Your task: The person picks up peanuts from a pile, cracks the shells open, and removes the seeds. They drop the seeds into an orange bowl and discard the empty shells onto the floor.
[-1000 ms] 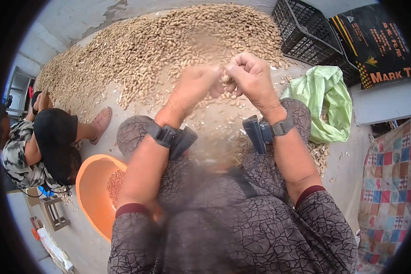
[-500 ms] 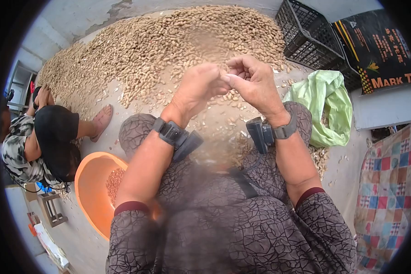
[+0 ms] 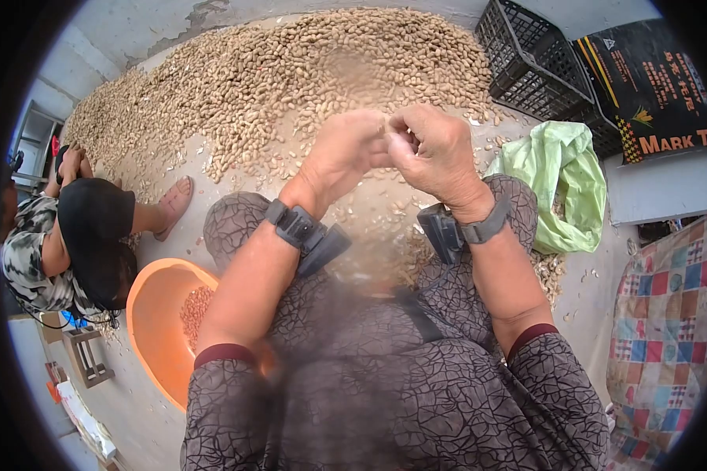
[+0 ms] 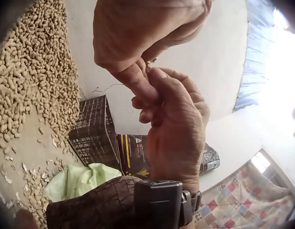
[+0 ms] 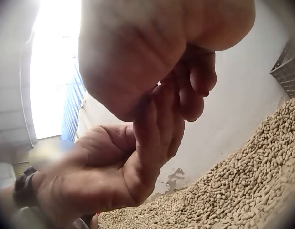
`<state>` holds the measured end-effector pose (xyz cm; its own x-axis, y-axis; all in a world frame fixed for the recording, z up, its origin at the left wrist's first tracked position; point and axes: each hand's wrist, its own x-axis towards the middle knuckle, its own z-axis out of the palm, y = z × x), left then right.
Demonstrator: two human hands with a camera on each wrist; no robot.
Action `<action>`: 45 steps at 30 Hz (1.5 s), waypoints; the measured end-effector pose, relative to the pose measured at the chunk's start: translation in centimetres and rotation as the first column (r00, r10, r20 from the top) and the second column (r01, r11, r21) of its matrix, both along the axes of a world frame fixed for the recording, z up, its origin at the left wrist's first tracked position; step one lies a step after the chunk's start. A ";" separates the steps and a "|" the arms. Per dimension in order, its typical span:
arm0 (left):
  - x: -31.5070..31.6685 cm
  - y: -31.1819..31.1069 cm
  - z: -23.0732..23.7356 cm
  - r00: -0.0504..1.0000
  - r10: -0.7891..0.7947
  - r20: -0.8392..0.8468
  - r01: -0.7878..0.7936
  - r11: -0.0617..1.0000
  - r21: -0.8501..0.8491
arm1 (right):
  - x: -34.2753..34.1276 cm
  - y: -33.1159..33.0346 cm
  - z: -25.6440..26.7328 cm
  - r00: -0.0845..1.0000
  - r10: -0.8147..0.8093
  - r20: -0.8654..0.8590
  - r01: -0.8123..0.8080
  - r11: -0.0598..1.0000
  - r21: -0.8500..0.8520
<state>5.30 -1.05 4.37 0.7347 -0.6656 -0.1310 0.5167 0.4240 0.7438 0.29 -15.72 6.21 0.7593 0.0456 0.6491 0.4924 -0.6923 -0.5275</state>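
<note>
In the head view, my left hand [image 3: 344,153] and right hand [image 3: 436,153] meet at the fingertips in front of the peanut pile [image 3: 306,63]. A small pale piece of peanut [image 4: 151,63] shows between the fingertips in the left wrist view, mostly hidden by them. My right thumb and fingers pinch it, the other fingers curled in. The left hand's fingertips press together at the same spot from the other side. Loose peanuts and bits of shell [image 3: 385,204] lie on the floor beneath both hands.
An orange basin [image 3: 153,314] with reddish shelled kernels [image 3: 196,314] stands to my left. Beyond it sits another person [image 3: 94,235]. To the right are a pale green sack [image 3: 554,173], a black crate [image 3: 526,55] and a black printed bag [image 3: 644,86].
Both hands stay together at the fingertips. The right hand has turned over more, its knuckles now uppermost, and the peanut seen clearly a second ago is now mostly covered by fingers.
</note>
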 end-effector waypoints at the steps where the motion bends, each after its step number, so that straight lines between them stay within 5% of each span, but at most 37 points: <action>1: 0.1 0.0 -0.1 1.000 -0.007 -0.018 0.007 1.000 0.012 | 0.0 0.0 0.0 1.000 -0.010 0.025 0.011 1.000 -0.020; 21: 0.0 0.2 0.7 0.998 0.025 0.066 -0.036 0.984 0.173 | -0.4 0.4 0.1 0.998 -0.029 -0.064 0.025 0.997 -0.075; 39: 0.4 0.3 0.0 0.995 -0.049 0.084 0.034 0.985 0.171 | -0.3 0.2 -0.1 0.996 -0.048 0.074 0.053 0.997 -0.056; 41: 0.2 0.3 0.4 0.997 -0.023 0.076 0.009 0.984 0.177 | -0.4 0.3 -0.5 0.988 -0.060 -0.140 0.093 0.965 0.246; 45: 0.3 0.5 0.4 0.998 0.021 0.062 -0.028 0.994 0.106 | -0.3 -0.2 -0.1 0.927 0.102 -0.362 0.117 0.836 0.536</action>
<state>5.56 -0.57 4.77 0.7594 -0.6319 -0.1549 0.4595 0.3525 0.8152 0.00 -15.93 6.10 0.9408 -0.2343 0.2448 0.1866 -0.2446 -0.9515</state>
